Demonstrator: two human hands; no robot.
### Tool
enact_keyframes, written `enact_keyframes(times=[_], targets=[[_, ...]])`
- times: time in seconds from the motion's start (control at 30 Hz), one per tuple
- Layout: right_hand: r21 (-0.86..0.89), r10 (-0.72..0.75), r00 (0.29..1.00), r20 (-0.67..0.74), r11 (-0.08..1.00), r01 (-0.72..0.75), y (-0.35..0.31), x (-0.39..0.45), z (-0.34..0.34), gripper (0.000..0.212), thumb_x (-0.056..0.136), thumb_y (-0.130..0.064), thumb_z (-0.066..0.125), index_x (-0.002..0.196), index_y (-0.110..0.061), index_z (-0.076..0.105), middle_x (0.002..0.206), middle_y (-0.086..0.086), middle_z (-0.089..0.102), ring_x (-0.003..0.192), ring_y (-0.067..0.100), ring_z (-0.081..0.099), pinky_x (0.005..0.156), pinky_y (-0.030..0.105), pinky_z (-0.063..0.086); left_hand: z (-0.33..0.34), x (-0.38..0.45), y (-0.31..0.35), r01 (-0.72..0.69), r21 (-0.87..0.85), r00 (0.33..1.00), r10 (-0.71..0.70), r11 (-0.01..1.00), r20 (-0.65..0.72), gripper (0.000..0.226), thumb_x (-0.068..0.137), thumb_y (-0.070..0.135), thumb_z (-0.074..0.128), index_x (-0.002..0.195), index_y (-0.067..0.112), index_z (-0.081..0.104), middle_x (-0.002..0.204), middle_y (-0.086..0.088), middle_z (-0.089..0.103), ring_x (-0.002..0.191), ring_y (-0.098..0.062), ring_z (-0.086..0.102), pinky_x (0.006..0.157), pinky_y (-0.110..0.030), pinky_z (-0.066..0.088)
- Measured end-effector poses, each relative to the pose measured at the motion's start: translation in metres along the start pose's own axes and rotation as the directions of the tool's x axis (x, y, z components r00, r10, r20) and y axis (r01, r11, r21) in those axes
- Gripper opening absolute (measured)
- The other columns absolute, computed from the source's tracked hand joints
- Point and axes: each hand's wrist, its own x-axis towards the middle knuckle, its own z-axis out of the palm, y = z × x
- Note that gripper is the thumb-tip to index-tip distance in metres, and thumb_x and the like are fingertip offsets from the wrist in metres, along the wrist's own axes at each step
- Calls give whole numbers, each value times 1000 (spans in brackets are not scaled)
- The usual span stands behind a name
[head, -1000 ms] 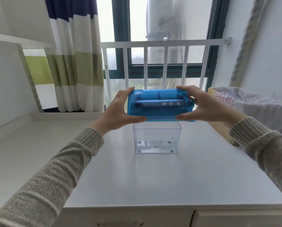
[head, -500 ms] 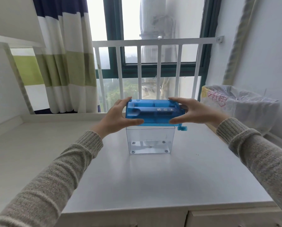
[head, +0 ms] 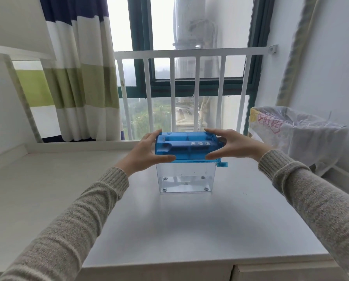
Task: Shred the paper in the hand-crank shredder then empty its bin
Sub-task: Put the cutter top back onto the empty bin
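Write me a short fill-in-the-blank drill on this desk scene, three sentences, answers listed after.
1. The blue plastic shredder head sits on top of a clear plastic ____.
2. The left hand and the right hand grip the shredder head at its two ____.
3. The small blue crank handle sticks out on the person's ____ side, towards the bag-lined waste bin.

Missing words: bin; ends; right
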Motion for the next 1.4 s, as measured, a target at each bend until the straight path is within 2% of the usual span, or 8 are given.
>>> enact_keyframes(times=[0.23, 0.7, 0.93, 1.1, 1.2, 1.27, 1.33, 1.4], targets=[[4, 10, 1000, 14, 1000, -10, 8, 8, 1, 92, 74, -24, 80, 147, -22, 25, 131, 0, 46, 108, 15, 56, 75, 16, 55, 3, 6, -9, -6, -16, 1000, 6, 1000, 14, 133, 46, 84, 68, 152, 17, 23, 143, -6, 38, 126, -25, 46, 104, -49, 46], [53, 93, 993, 75, 994, -97, 12, 17, 3, 97, 63, -40, 83, 145, -32, 30, 128, -7, 48, 106, 19, 58, 73, 22, 56, 7, 14, -21, 37, -94, 998, -31, 995, 61, 112, 63, 60, 77, 152, 16, 25, 140, -6, 40, 123, -26, 49, 104, -46, 46], [107, 92, 992, 85, 989, -101, 15, 15, 6, 97, 60, -43, 82, 143, -34, 34, 130, -4, 48, 105, 19, 58, 66, 18, 54, 9, 13, -20, 53, -164, 996, -41, 985, 73, 110, 61, 54, 76, 151, 15, 25, 139, -7, 40, 117, -23, 54, 97, -34, 52], [159, 95, 990, 108, 981, -112, 18, 15, 8, 87, 69, -35, 81, 142, -37, 34, 132, -4, 45, 107, 20, 57, 69, 19, 55, 11, 14, -22, 51, -195, 996, -35, 980, 81, 108, 63, 50, 76, 152, 17, 24, 140, -6, 40, 113, -19, 55, 82, -17, 54], [206, 83, 990, 116, 973, -106, 21, 14, 12, 84, 69, -42, 76, 141, -40, 33, 133, -2, 41, 111, 22, 53, 83, 25, 53, 11, 14, -24, 55, -195, 995, -37, 979, 95, 110, 64, 59, 76, 152, 20, 23, 142, -5, 38, 112, -16, 55, 77, -13, 53], [224, 80, 992, 98, 969, -100, 23, 12, 16, 78, 72, -47, 70, 141, -42, 32, 131, -1, 39, 112, 22, 52, 91, 30, 50, 10, 14, -25, 68, -182, 993, -48, 981, 111, 115, 63, 75, 69, 153, 22, 20, 146, -1, 36, 119, -16, 50, 80, -14, 50], [223, 72, 995, 72, 971, -86, 23, 11, 20, 74, 74, -51, 64, 140, -44, 32, 127, -3, 40, 109, 20, 52, 89, 28, 50, 8, 15, -26, 86, -170, 990, -65, 982, 121, 120, 58, 88, 54, 153, 25, 19, 149, 2, 34, 121, -13, 45, 80, -15, 44], [220, 63, 996, 57, 973, -74, 21, 9, 24, 70, 74, -54, 61, 137, -46, 32, 122, -10, 41, 106, 17, 53, 79, 22, 52, 7, 16, -27, 89, -163, 989, -69, 983, 128, 121, 57, 93, 48, 153, 26, 18, 152, 0, 35, 119, -12, 44, 79, -16, 44]])
